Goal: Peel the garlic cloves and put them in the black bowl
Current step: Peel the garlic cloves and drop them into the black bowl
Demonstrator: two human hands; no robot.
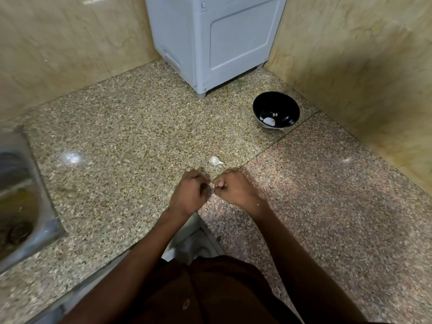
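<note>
**Two hands work a garlic clove above the speckled surface**

A dark brown buttoned shirt (210,293) fills the bottom edge, and two bare forearms reach forward from it. The left hand (190,194) and right hand (235,189) meet knuckle to knuckle just above the speckled granite surface (121,127), both with fingers curled inward. Between them a small pale garlic clove (214,186) shows only as a sliver; both hands appear to pinch it, though the exact finger placement is hidden.

Just beyond the hands, a white unpeeled garlic clove with a pointed tail (215,160) lies alone on the surface. Farther back and to the right, near the wall, sits the round glossy black bowl (276,111), upright, with a few white peeled pieces (268,119) on its bottom.

Behind the bowl, in the corner, stands a pale grey plastic appliance (217,40) on short feet. Beige marbled wall panels (58,47) rise on both sides. At the left edge, a steel sink basin (16,199) is sunk into the surface.
</note>
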